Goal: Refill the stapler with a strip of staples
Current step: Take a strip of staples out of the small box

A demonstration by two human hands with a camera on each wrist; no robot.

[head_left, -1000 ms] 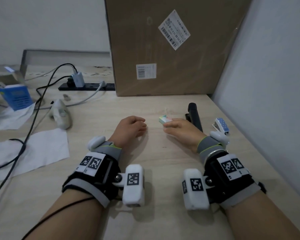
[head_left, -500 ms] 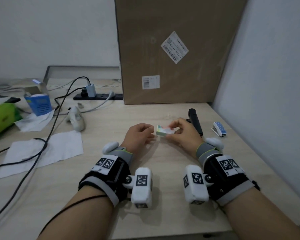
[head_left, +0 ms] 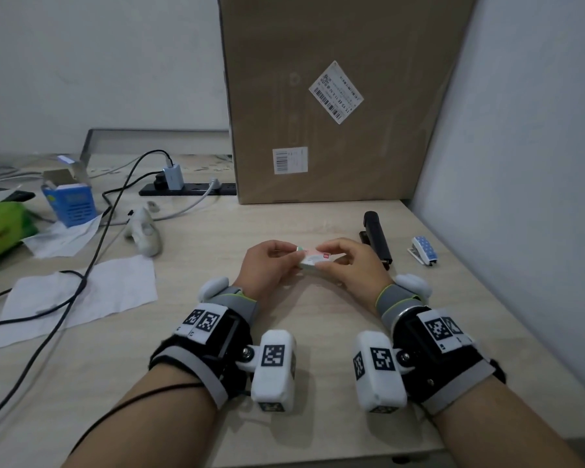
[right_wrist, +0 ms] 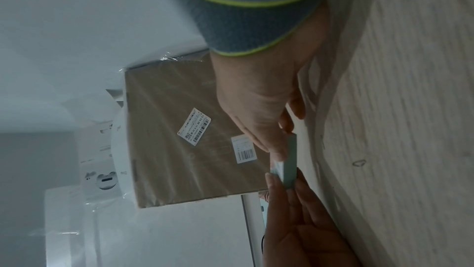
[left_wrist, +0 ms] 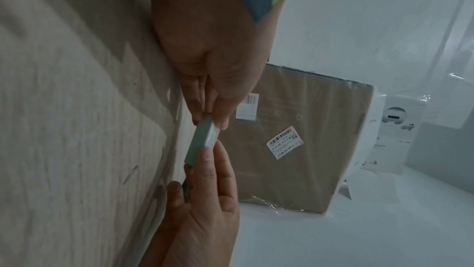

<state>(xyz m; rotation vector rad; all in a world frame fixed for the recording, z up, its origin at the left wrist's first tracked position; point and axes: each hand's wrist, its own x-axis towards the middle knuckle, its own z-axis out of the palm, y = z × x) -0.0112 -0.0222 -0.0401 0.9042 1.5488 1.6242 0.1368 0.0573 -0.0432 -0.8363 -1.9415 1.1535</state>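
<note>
A small pale green staple box (head_left: pixel 313 261) is held just above the table between both hands. My left hand (head_left: pixel 289 253) pinches its left end with thumb and fingertips, and my right hand (head_left: pixel 331 256) pinches its right end. The left wrist view shows the staple box (left_wrist: pixel 202 141) edge-on, my left hand (left_wrist: pixel 207 121) on its near end and my right hand (left_wrist: pixel 202 156) on the far end. In the right wrist view my right hand (right_wrist: pixel 279 149) grips the staple box (right_wrist: pixel 290 162). A black stapler (head_left: pixel 377 236) lies closed on the table right of my hands.
A big cardboard box (head_left: pixel 335 103) stands at the back and a wall (head_left: pixel 520 163) runs along the right. A small blue dotted stapler (head_left: pixel 423 249) lies beside the black one. To the left are white paper (head_left: pixel 81 295), black cables (head_left: pixel 92 265), a white controller (head_left: pixel 144 233) and a blue carton (head_left: pixel 71 201).
My right hand has lifted the staple box off the table and brought it left. My left hand has risen to pinch its other end.
</note>
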